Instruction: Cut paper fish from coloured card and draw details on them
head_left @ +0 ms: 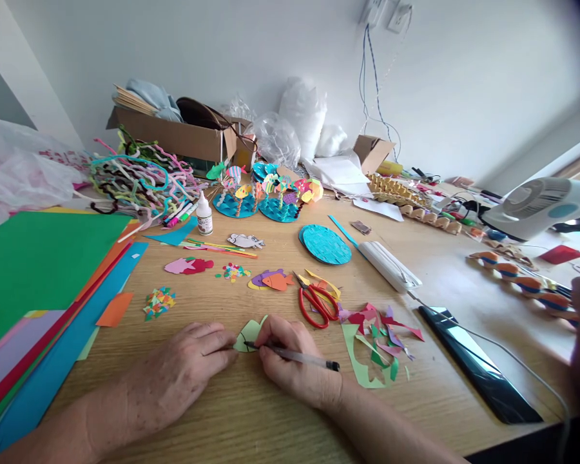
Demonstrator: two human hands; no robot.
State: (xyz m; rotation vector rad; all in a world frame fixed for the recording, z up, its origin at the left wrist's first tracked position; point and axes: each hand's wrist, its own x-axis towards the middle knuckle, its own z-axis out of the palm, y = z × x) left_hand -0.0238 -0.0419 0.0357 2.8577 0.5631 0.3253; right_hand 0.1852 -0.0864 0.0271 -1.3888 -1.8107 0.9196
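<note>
My right hand is closed around a pen, with its tip on a light green paper cut-out lying on the wooden table. My left hand rests flat on the table, and its fingertips press the cut-out's left edge. Red-handled scissors lie just beyond my right hand. Paper scraps in green, pink and purple lie to the right. Finished paper fish and a pink and red fish lie further back.
A stack of coloured paper sheets fills the left side. Pipe cleaners, a glue bottle, markers, blue woven discs and cardboard boxes stand at the back. A phone with a cable and a fan are on the right.
</note>
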